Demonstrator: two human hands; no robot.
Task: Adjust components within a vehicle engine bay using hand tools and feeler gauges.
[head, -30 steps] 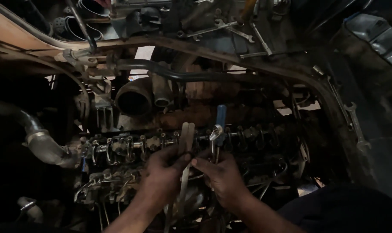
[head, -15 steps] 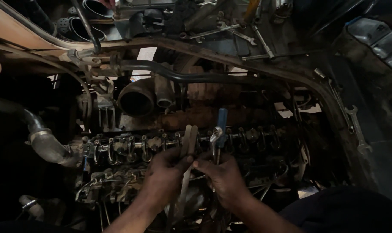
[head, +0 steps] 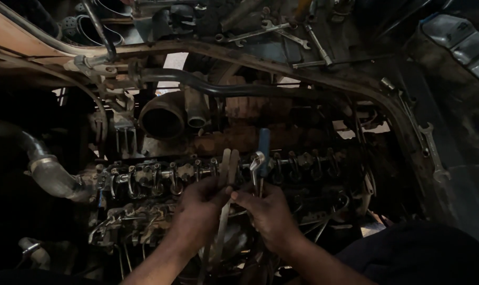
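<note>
An open engine lies below me, its row of rocker arms (head: pixel 160 173) running left to right. My left hand (head: pixel 200 208) holds a set of thin metal feeler blades (head: pixel 229 169) that fan upward over the rocker row. My right hand (head: pixel 268 211) grips a blue-handled screwdriver (head: pixel 263 145) together with a small ring spanner (head: pixel 256 161), both standing upright just right of the blades. The two hands almost touch above the middle of the engine.
A round open intake pipe (head: pixel 162 119) and a black hose (head: pixel 218 87) sit behind the rockers. Loose spanners (head: pixel 260 29) lie on the far ledge, and another spanner (head: pixel 432 153) rests on the right frame rail. A grey hose with a clamp (head: pixel 47 169) is at the left.
Both hands stay at the same spot over the rocker arms; the blades and tools shift only slightly.
</note>
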